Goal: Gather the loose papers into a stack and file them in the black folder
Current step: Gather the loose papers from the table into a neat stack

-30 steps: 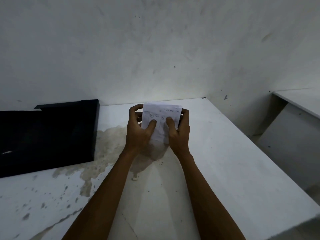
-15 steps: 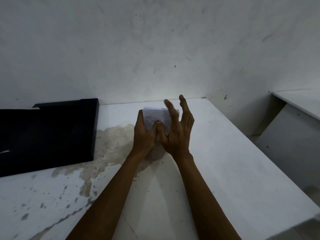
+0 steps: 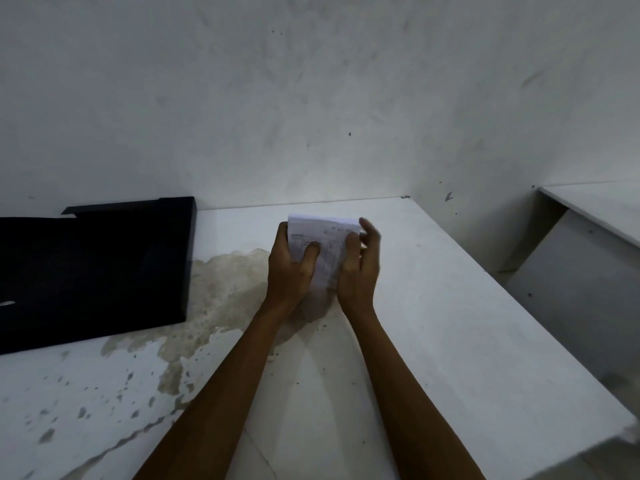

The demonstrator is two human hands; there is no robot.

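Note:
A small stack of white printed papers (image 3: 327, 237) stands upright above the middle of the white table (image 3: 433, 323). My left hand (image 3: 291, 268) grips its left edge, thumb across the front sheet. My right hand (image 3: 358, 271) holds the right edge, thumb on the front and fingers curled behind; its fingertips are blurred. The black folder (image 3: 93, 268) lies flat at the table's left, against the wall and well apart from both hands. The lower part of the stack is hidden behind my palms.
The tabletop has a brown stain and peeled patches (image 3: 214, 292) between the folder and my hands. A grey wall rises right behind the table. A second white desk (image 3: 595, 209) stands to the right across a gap. The table's front right corner (image 3: 623, 431) is near.
One second ago both hands held the stack. Half a second ago my right hand let go and spread its fingers. Now it grips the right edge again.

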